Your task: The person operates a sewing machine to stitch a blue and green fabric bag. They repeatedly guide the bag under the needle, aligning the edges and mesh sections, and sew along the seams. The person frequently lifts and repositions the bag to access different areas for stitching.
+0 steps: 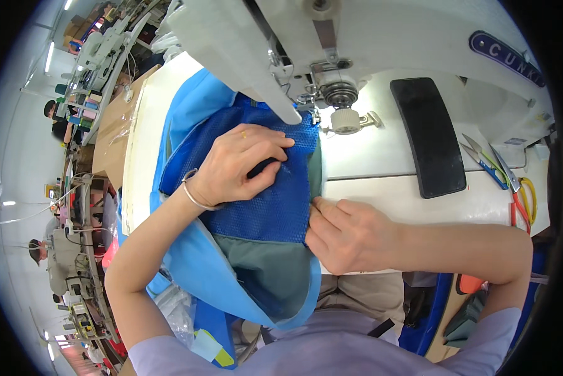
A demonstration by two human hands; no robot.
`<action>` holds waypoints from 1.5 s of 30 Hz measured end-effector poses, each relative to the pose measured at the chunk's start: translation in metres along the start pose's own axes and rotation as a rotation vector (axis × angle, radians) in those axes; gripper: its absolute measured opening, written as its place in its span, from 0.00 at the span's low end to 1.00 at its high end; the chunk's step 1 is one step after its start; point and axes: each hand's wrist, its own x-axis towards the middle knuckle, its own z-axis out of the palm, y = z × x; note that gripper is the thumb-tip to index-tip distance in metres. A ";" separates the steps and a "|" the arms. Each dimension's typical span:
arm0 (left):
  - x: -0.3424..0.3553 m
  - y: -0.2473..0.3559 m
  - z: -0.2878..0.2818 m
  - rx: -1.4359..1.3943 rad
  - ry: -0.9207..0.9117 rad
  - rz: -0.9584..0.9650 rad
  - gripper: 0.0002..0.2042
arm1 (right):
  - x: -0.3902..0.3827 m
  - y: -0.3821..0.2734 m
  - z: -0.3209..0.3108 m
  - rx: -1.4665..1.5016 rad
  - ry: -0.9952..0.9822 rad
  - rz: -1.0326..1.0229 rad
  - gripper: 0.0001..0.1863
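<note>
A piece of blue mesh fabric [263, 216] lies under the head of a white sewing machine [231, 50], its upper right corner at the presser foot [316, 117]. It is joined to light blue fabric [197, 257] and grey-green cloth [256, 260], which hang over the table's near edge. My left hand [241, 164] rests on top of the mesh, thumb and forefinger apart, fingertips pressing down. Lower right, my right hand [350, 235] is closed on the right edge of the mesh, fingers curled and thumb on top. The needle tip is too small to make out.
Right of the machine's needle area, a black phone [429, 138] lies on the white table [369, 194]. Beyond it are scissors with yellow and red handles [520, 194] and small blue-handled snips [491, 169]. Other sewing machines [65, 263] and people stand at the far left.
</note>
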 end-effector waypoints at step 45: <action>0.035 0.060 0.012 -0.156 -0.030 -0.503 0.06 | -0.014 0.013 -0.011 0.098 -0.150 0.021 0.10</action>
